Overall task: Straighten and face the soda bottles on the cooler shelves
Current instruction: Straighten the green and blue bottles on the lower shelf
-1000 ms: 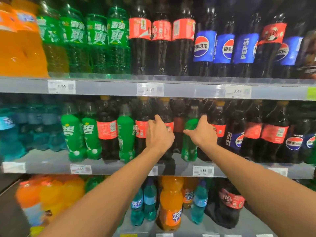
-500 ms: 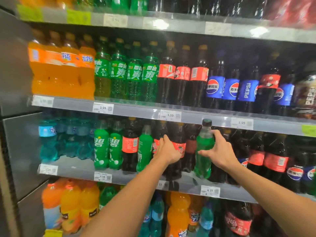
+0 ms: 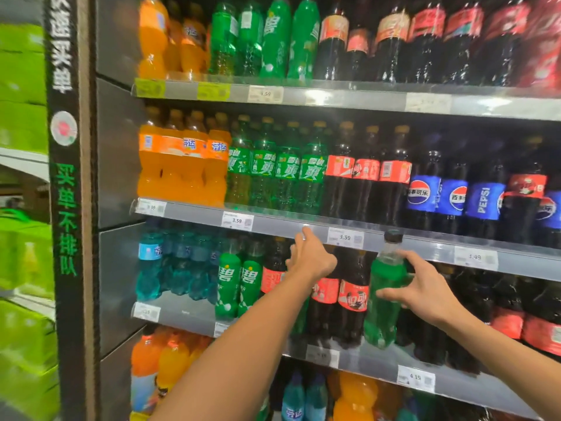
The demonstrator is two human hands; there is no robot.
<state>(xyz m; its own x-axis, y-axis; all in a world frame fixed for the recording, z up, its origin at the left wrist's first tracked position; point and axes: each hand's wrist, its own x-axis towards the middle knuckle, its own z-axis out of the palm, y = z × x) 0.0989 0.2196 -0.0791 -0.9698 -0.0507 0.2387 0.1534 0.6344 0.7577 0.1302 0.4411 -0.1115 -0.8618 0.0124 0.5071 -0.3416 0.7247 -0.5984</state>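
Observation:
My right hand (image 3: 425, 291) grips a green soda bottle (image 3: 384, 287) with a dark cap and holds it slightly tilted at the front of the third shelf (image 3: 373, 361), its plain side outward. My left hand (image 3: 311, 258) reaches in among the necks of the cola bottles (image 3: 352, 294), just under the shelf rail above, with the index finger raised. Its other fingers curl out of sight, so any grip is hidden. A sliver of another green bottle (image 3: 301, 317) shows below that wrist. Two green bottles (image 3: 227, 284) stand further left, labels forward.
Blue-green bottles (image 3: 150, 268) fill the shelf's left end. The shelf above holds orange (image 3: 182, 165), green, cola and Pepsi bottles (image 3: 452, 199). The cooler's dark side post (image 3: 65, 177) stands at left. Price tags (image 3: 416, 378) line the rails.
The view has swung left and up. My right hand still has the green bottle and has kept it at the shelf front. My left hand has risen from the cola labels to the necks.

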